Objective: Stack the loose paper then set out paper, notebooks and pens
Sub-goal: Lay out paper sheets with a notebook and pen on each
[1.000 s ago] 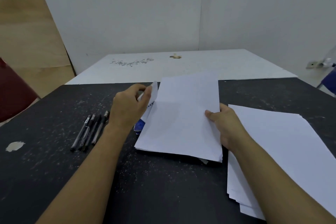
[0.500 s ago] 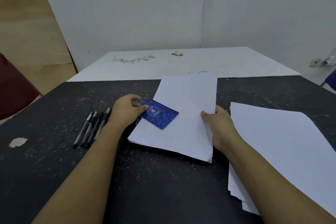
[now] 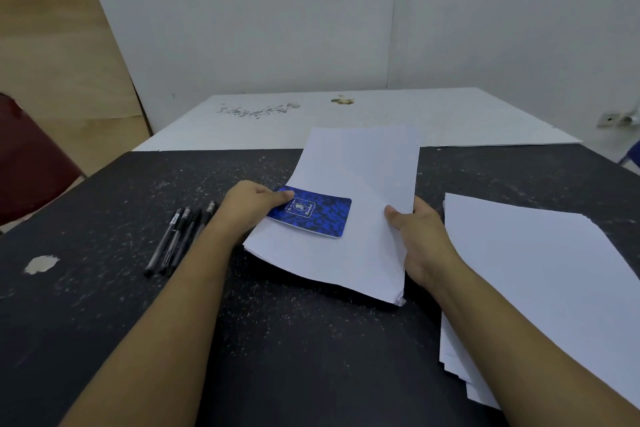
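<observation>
Blue notebook (image 3: 310, 211), pinched by the left hand (image 3: 251, 206), lies on the paper stack (image 3: 360, 184) gripped by the right hand (image 3: 420, 236); tilting could slide it off.

— What carries it all?
— A black, speckled desk (image 3: 104, 305), with a pale chip (image 3: 41, 263) at its left.
— Beyond it?
— A white tabletop (image 3: 450, 114). A dark red chair (image 3: 27, 163) stands left, below a wooden panel (image 3: 52, 45).
</observation>
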